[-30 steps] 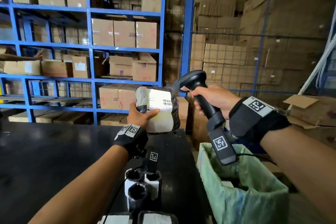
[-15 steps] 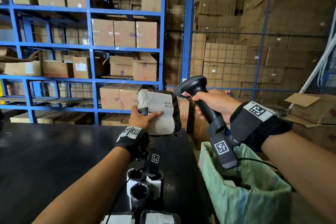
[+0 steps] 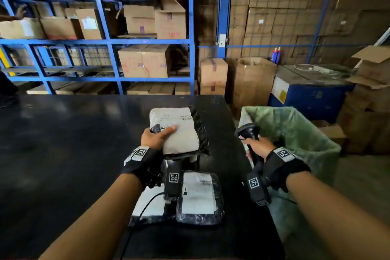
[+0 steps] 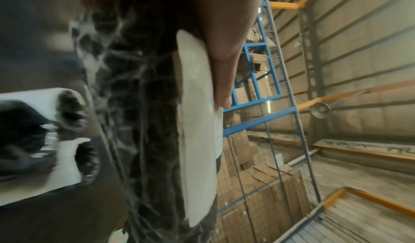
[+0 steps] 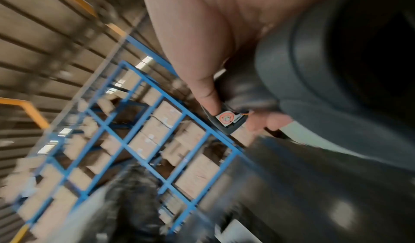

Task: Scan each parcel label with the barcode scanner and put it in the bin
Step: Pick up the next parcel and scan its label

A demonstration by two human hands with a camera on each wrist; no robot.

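My left hand [image 3: 157, 136] grips a black plastic-wrapped parcel [image 3: 179, 131] with a white barcode label facing up, thumb pressed on the label, held above the black table [image 3: 63, 154]. The left wrist view shows the parcel [image 4: 145, 122] edge-on with my thumb [image 4: 222, 69] on its label. My right hand [image 3: 258, 145] grips the handle of a black barcode scanner [image 3: 249, 133] at the table's right edge, head pointing left toward the parcel. In the right wrist view the scanner [image 5: 292, 69] fills the right side. A green-lined bin [image 3: 295, 133] stands right of the table.
Two more labelled parcels [image 3: 199, 196] lie on the table near me, with a cable crossing them. Blue shelving [image 3: 105, 42] full of cardboard boxes stands behind the table. More cardboard boxes [image 3: 251, 82] and a blue machine [image 3: 312, 95] stand behind the bin.
Both hands have come down: the parcel has dropped from chest height and tilted label-up over the table, and the scanner has lowered beside the bin. The head camera has tilted down.
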